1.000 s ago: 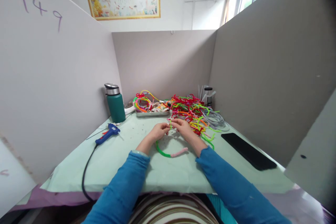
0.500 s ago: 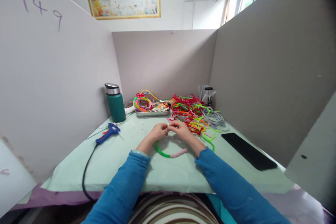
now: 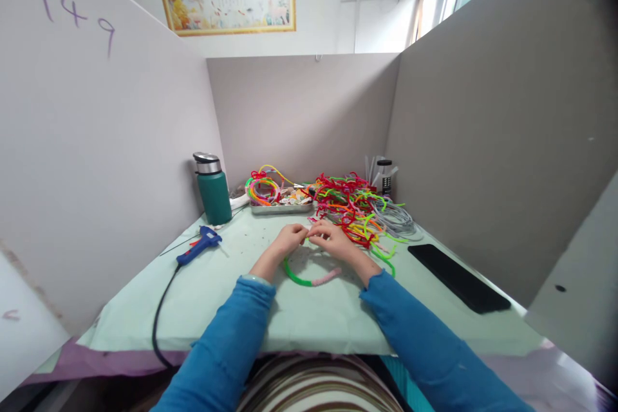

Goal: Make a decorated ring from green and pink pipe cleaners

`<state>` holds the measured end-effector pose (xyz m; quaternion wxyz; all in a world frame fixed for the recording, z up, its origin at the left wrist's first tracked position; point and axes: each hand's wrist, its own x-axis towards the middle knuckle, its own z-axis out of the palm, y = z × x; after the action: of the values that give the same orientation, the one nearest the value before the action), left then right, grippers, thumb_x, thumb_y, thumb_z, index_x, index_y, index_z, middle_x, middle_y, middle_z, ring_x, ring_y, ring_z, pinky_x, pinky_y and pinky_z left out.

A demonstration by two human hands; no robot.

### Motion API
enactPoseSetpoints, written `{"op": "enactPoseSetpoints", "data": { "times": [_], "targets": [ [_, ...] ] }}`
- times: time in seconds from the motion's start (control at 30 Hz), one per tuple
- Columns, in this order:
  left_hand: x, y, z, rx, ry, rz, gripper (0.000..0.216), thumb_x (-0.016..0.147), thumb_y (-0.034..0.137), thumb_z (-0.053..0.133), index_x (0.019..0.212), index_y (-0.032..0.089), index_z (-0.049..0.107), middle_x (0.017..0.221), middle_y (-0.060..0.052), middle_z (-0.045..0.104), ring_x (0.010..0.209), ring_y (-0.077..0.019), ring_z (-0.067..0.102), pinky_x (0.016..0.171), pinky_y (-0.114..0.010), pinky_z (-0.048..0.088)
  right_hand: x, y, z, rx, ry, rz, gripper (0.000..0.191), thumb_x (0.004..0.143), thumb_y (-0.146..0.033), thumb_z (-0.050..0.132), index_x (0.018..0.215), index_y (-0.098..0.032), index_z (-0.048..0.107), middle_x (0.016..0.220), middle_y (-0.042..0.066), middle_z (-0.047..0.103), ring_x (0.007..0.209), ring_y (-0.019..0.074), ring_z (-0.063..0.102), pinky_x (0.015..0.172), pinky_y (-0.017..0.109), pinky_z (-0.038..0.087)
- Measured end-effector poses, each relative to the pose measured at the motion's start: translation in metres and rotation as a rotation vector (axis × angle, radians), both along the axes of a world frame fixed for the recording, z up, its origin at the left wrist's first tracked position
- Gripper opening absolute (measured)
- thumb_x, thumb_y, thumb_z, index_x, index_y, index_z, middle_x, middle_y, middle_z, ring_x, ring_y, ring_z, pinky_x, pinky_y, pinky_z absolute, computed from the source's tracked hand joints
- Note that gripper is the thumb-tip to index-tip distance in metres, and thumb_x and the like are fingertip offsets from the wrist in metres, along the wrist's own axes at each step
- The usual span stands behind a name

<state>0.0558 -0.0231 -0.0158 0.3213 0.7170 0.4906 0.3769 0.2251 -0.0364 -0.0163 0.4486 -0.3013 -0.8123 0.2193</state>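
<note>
A curved fuzzy pipe cleaner (image 3: 300, 281), green with a pale pink end, bends below my hands over the table. My left hand (image 3: 291, 238) pinches its upper part, and my right hand (image 3: 330, 238) closes on it at the fingertips. Both sets of fingertips nearly meet, and the piece between them is mostly hidden. The pink end points toward my right wrist and hangs loose. Just beyond my right hand lies a tangled heap of coloured pipe cleaners (image 3: 345, 196).
A blue glue gun (image 3: 200, 246) with a black cord lies at left, near a green bottle (image 3: 213, 193). At the back is a metal tray (image 3: 281, 210) with coiled rings beside it. Grey wire (image 3: 393, 219) and a black phone (image 3: 456, 278) are at right.
Both hands have shifted slightly, with the right fingers loosening a little at the tips. The loose pink end of the pipe cleaner has moved slightly up and left.
</note>
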Motion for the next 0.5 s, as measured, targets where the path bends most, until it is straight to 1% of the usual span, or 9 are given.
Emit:
{"op": "enactPoseSetpoints", "data": {
  "times": [0.07,0.13,0.2,0.27,0.3,0.37,0.5],
  "targets": [
    [0.0,0.0,0.0,0.004,-0.009,0.011,0.036,0.075,0.047,0.048,0.066,0.014,0.058,0.052,0.004,0.046,0.047,-0.0077,0.038,0.047,-0.022,0.029,0.001,0.004,0.0,-0.093,0.093,-0.039,0.019,0.08,-0.028,0.054,0.088,-0.02,0.069,0.089,0.004,0.062,0.082,0.0156,0.056,0.068,0.026,0.044],
    [0.0,-0.001,0.001,-0.007,-0.022,-0.005,0.037,0.074,0.05,0.05,0.067,0.014,0.058,0.052,0.004,0.045,0.046,-0.0069,0.036,0.047,-0.021,0.028,0.001,0.008,-0.001,-0.222,0.179,-0.111,0.023,0.081,-0.031,0.051,0.089,-0.018,0.067,0.082,0.004,0.064,0.071,0.0138,0.056,0.058,0.023,0.043],
    [0.0,-0.003,0.002,-0.021,-0.043,-0.032,0.036,0.072,0.05,0.053,0.069,0.014,0.058,0.053,0.005,0.045,0.046,-0.0062,0.035,0.046,-0.021,0.028,0.002,0.012,-0.003,-0.374,0.223,-0.19,0.025,0.08,-0.033,0.05,0.08,-0.015,0.066,0.072,0.003,0.063,0.055,0.011,0.052,0.046,0.021,0.037],
    [0.0,-0.006,0.005,-0.034,-0.068,-0.054,0.036,0.07,0.049,0.057,0.07,0.014,0.058,0.054,0.004,0.045,0.046,-0.0058,0.035,0.046,-0.021,0.028,0.003,0.012,-0.005,-0.493,0.217,-0.226,0.025,0.079,-0.033,0.052,0.069,-0.013,0.063,0.06,0.002,0.059,0.043,0.0078,0.044,0.037,0.019,0.029],
    [0.0,-0.008,0.006,-0.04,-0.079,-0.06,0.036,0.069,0.049,0.059,0.07,0.013,0.059,0.054,0.004,0.045,0.046,-0.0057,0.035,0.046,-0.021,0.028,0.003,0.012,-0.006,-0.54,0.209,-0.215,0.024,0.078,-0.032,0.054,0.066,-0.013,0.062,0.056,0.002,0.058,0.039,0.0065,0.041,0.035,0.019,0.026],
    [0.001,-0.01,0.008,-0.049,-0.093,-0.07,0.037,0.067,0.05,0.062,0.071,0.013,0.06,0.055,0.003,0.047,0.047,-0.0059,0.036,0.046,-0.021,0.028,0.004,0.01,-0.007,-0.634,0.207,-0.14,0.022,0.076,-0.031,0.058,0.066,-0.012,0.061,0.054,0.001,0.058,0.037,0.0051,0.039,0.034,0.018,0.024],
    [0.002,-0.012,0.01,-0.034,-0.116,-0.095,0.039,0.062,0.05,0.066,0.072,0.012,0.061,0.057,0.002,0.051,0.051,-0.0072,0.04,0.048,-0.021,0.031,0.005,0.007,-0.007,-0.825,0.269,0.048,0.015,0.077,-0.027,0.059,0.076,-0.012,0.061,0.059,0.002,0.062,0.038,0.0051,0.044,0.035,0.017,0.029]
  ]
}}
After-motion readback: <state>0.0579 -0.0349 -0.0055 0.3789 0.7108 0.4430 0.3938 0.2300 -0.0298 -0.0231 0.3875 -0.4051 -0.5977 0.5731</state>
